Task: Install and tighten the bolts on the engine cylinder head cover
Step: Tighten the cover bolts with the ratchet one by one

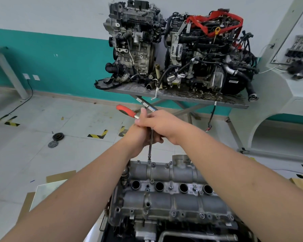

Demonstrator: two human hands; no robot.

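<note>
Tiled floor (59, 119), two engines on table (182, 97) behind. Both hands, left (138, 135) and right (162, 125), clench ratchet (127, 111); extension (150, 147) on cover (173, 198) bolt (148, 160).

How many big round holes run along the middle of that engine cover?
4, in a row across the cylinder head cover: far left, next, third, and rightmost beside the right forearm, which may hide more.

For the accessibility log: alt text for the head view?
Both hands, left hand and right hand, grip a red-handled ratchet whose extension bar stands on a bolt at the cylinder head cover's far edge.
</note>
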